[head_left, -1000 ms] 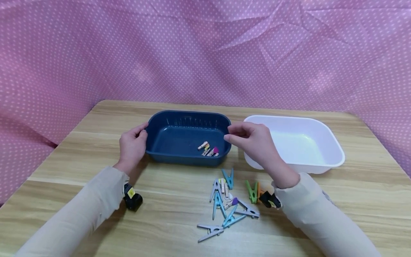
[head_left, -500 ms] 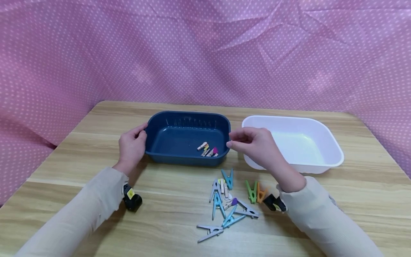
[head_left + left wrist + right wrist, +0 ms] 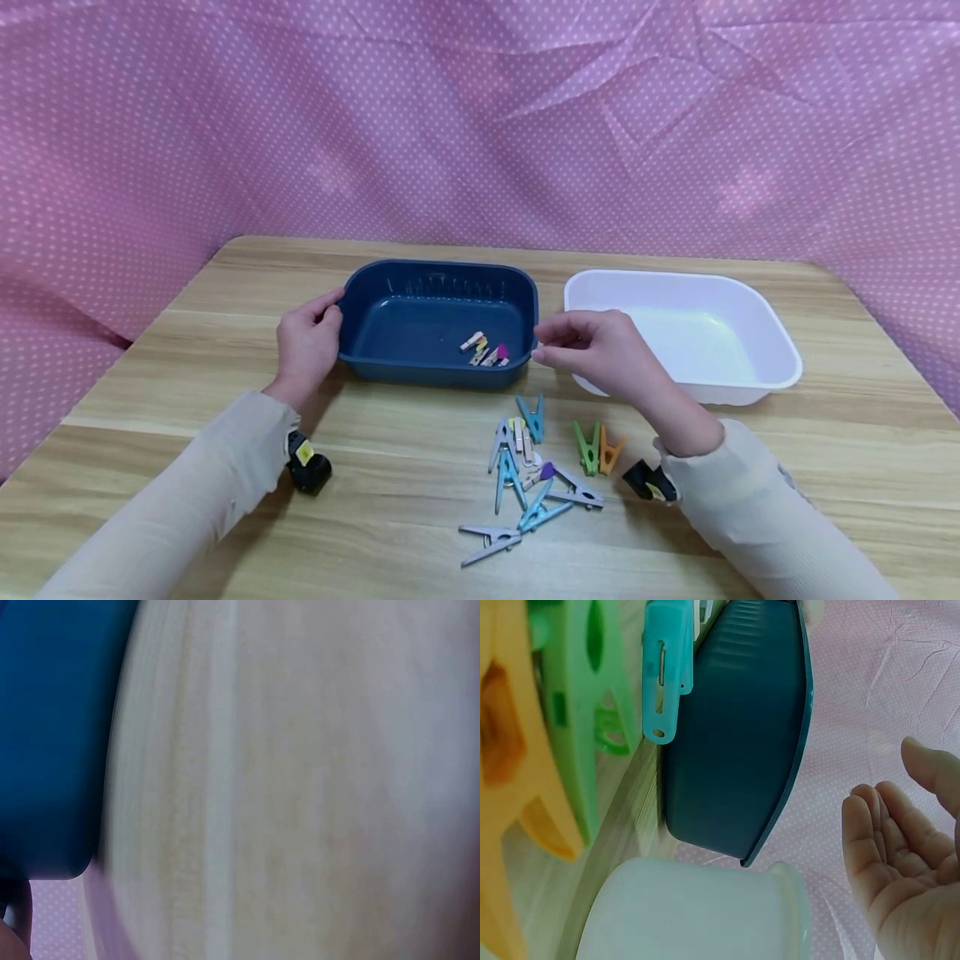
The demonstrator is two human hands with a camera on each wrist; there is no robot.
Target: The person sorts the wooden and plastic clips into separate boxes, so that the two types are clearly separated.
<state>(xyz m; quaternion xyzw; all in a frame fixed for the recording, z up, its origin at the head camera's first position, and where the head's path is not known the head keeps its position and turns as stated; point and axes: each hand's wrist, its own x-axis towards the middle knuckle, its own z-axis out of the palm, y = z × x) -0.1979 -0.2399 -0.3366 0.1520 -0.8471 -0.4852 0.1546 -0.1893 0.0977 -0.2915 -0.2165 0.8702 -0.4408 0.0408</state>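
My left hand point(image 3: 309, 340) grips the left end of a dark blue plastic basin point(image 3: 420, 372); in the left wrist view only a sliver of that hand shows below the basin wall point(image 3: 49, 750). Several small wooden clothespins point(image 3: 491, 357), one with a purple heart, lie in the basin's front right corner. My right hand point(image 3: 600, 346) hovers at the basin's right end, in front of a white basin point(image 3: 772, 371). In the right wrist view the right hand point(image 3: 915, 862) has thumb and fingers apart, its fingers gently bent and nothing between them.
Several plastic clothespins in blue, grey and green lie on the wooden table point(image 3: 390, 500) before the basins, including a green clothespin point(image 3: 588, 450) and an orange clothespin point(image 3: 611, 452). A pink dotted cloth point(image 3: 480, 125) hangs behind.
My right hand has drawn slightly back and to the right, uncovering the orange clothespin. The left hand keeps its place on the blue basin, and the clothespins lie as before.
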